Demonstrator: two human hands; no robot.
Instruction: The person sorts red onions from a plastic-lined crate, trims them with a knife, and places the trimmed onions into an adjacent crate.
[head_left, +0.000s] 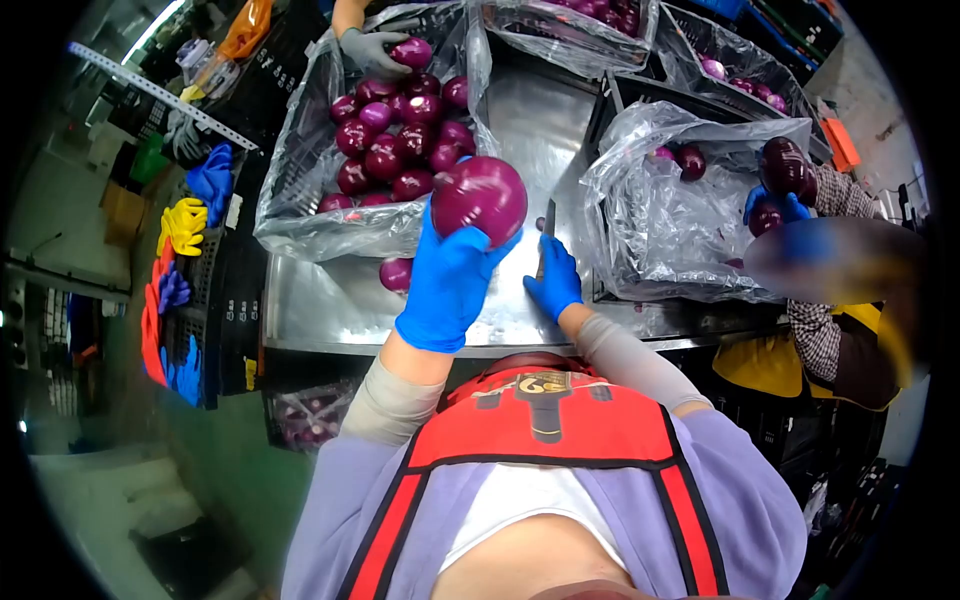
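Observation:
My left hand [446, 290], in a blue glove, grips a large, shiny red onion [480, 203] raised above the metal table. In my right hand [557, 284], also blue-gloved, is a knife [549, 222] with its blade pointing away from me. The knife and the onion are apart. Just beyond my left hand stands a plastic-lined crate [350, 238] heaped with several red onions [385, 157]. Another red onion [396, 274] lies on the table beside my left hand, partly covered by the plastic.
A co-worker's grey-gloved hand [375, 52] holds an onion over the heaped crate. To the right, another lined crate [690, 262] has a few onions, and a person's blue-gloved hand [790, 208] holds one there. Coloured gloves [183, 226] hang at left. The steel table [330, 310] ends near my body.

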